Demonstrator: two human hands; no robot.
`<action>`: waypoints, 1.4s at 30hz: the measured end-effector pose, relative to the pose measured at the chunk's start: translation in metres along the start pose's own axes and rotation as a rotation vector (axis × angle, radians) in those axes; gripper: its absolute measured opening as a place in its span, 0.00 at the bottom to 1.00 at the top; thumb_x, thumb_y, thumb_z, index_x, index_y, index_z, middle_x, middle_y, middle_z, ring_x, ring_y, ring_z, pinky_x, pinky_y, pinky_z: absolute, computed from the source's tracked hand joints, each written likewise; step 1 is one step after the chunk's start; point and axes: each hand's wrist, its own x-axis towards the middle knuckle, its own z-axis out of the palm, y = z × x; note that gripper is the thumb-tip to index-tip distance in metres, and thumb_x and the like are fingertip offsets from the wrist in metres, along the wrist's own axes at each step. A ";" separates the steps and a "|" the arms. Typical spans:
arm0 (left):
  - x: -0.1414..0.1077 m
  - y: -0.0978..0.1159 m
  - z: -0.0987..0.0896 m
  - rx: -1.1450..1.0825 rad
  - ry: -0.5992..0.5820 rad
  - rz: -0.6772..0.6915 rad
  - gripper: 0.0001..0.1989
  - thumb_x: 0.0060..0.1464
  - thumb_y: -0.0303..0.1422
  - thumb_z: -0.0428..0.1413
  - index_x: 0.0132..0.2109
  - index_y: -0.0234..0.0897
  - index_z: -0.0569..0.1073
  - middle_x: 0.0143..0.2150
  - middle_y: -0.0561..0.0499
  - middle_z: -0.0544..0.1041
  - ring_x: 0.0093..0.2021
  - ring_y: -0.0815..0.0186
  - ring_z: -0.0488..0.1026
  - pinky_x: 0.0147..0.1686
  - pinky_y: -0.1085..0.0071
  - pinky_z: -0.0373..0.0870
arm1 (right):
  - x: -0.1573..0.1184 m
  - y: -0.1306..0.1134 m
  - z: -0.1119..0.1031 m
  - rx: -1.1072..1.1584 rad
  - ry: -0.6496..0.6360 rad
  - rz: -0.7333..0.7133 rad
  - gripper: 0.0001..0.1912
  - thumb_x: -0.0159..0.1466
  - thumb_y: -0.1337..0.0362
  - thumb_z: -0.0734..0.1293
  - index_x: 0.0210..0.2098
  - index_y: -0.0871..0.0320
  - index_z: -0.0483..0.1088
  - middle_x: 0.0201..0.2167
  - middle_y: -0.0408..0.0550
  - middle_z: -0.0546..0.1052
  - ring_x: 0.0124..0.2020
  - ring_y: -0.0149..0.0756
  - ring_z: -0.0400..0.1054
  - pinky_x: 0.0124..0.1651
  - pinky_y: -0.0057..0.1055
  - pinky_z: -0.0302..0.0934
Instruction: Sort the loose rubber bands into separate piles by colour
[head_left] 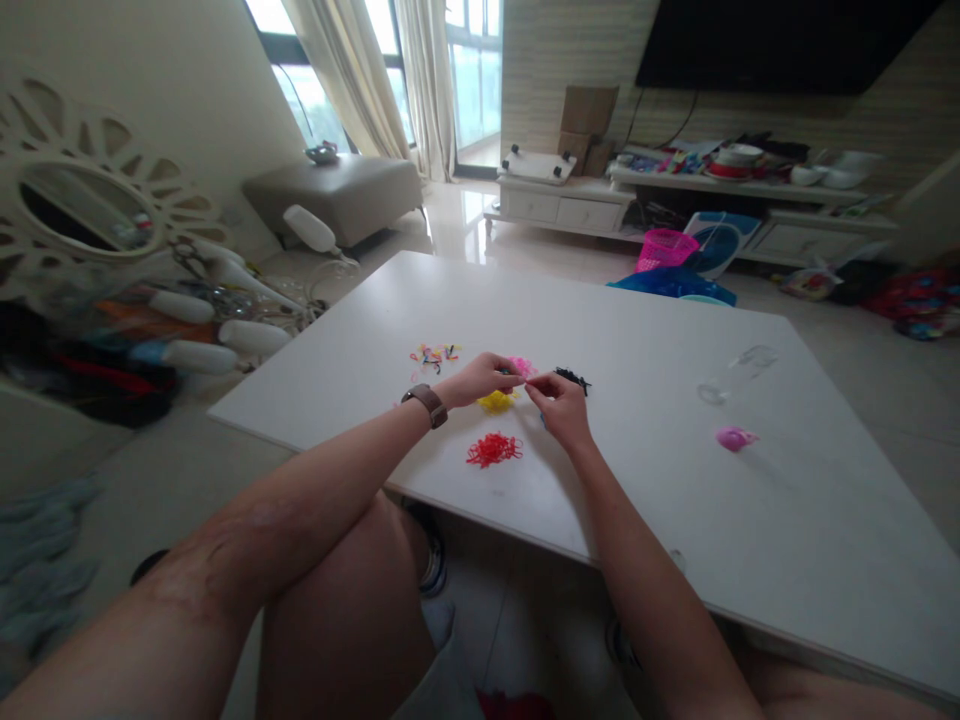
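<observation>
Over the middle of the white table (645,350), my left hand (484,378) and my right hand (561,402) meet fingertip to fingertip. Both are closed in a pinch; whatever sits between the fingers is too small to make out. Small loops that look like rubber bands lie in piles sorted by colour: a red pile (494,450) nearest me, a yellow pile (496,402) just below my left hand, a pink pile (521,367) behind the fingertips, and a black pile (573,379) beyond my right hand. A mixed-colour scatter (433,357) lies to the left. Some blue shows partly hidden by my right hand.
On the table's right side are a clear plastic container (739,375) lying on its side and a small pink object (735,438). A white lamp-like fixture (255,338) stands off the left edge. Beyond the far edge is a pink basket (664,248).
</observation>
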 end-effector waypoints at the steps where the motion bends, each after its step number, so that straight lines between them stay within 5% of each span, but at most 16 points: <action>1: 0.001 0.000 0.000 0.002 0.003 -0.001 0.14 0.47 0.38 0.68 0.32 0.29 0.80 0.25 0.50 0.75 0.27 0.71 0.69 0.30 0.73 0.66 | 0.000 0.001 0.000 -0.004 0.003 -0.001 0.10 0.60 0.56 0.70 0.32 0.56 0.77 0.29 0.46 0.81 0.30 0.39 0.74 0.38 0.35 0.69; 8: 0.011 -0.003 0.000 0.000 0.011 0.058 0.13 0.48 0.37 0.68 0.33 0.28 0.81 0.26 0.49 0.76 0.28 0.71 0.69 0.32 0.73 0.66 | 0.001 0.003 -0.001 -0.009 0.040 0.018 0.11 0.59 0.55 0.70 0.33 0.57 0.77 0.29 0.47 0.81 0.30 0.38 0.74 0.39 0.35 0.69; 16: 0.030 -0.023 -0.021 0.097 0.357 -0.101 0.05 0.51 0.28 0.64 0.35 0.29 0.82 0.24 0.49 0.76 0.26 0.71 0.70 0.28 0.75 0.65 | 0.003 0.005 -0.004 -0.029 0.162 0.046 0.15 0.58 0.54 0.71 0.39 0.57 0.76 0.30 0.46 0.79 0.30 0.36 0.72 0.37 0.34 0.68; 27: 0.052 -0.030 -0.016 0.170 0.417 -0.054 0.06 0.50 0.28 0.64 0.36 0.29 0.83 0.25 0.48 0.79 0.26 0.70 0.70 0.29 0.74 0.66 | 0.002 0.005 -0.003 -0.048 0.138 0.024 0.13 0.58 0.54 0.70 0.36 0.57 0.76 0.30 0.48 0.79 0.30 0.38 0.73 0.38 0.35 0.69; 32: 0.044 -0.026 -0.018 -0.052 0.332 -0.080 0.06 0.51 0.29 0.66 0.35 0.28 0.82 0.26 0.49 0.78 0.27 0.71 0.70 0.34 0.73 0.69 | 0.002 0.006 -0.003 -0.050 0.134 0.022 0.12 0.59 0.54 0.69 0.34 0.56 0.75 0.31 0.48 0.80 0.31 0.39 0.73 0.38 0.36 0.70; 38: 0.029 -0.015 -0.010 -0.321 -0.042 -0.124 0.07 0.53 0.28 0.65 0.37 0.26 0.81 0.31 0.46 0.79 0.29 0.74 0.70 0.36 0.73 0.70 | 0.001 0.002 -0.003 -0.065 0.130 -0.001 0.11 0.60 0.55 0.68 0.32 0.56 0.74 0.30 0.48 0.79 0.31 0.39 0.73 0.39 0.36 0.70; 42: 0.020 -0.012 -0.007 -0.322 -0.180 -0.101 0.09 0.54 0.27 0.65 0.42 0.27 0.81 0.36 0.43 0.81 0.29 0.74 0.70 0.34 0.73 0.68 | 0.001 -0.002 -0.003 -0.085 0.128 -0.023 0.10 0.61 0.56 0.67 0.32 0.56 0.74 0.30 0.48 0.79 0.31 0.38 0.73 0.39 0.36 0.70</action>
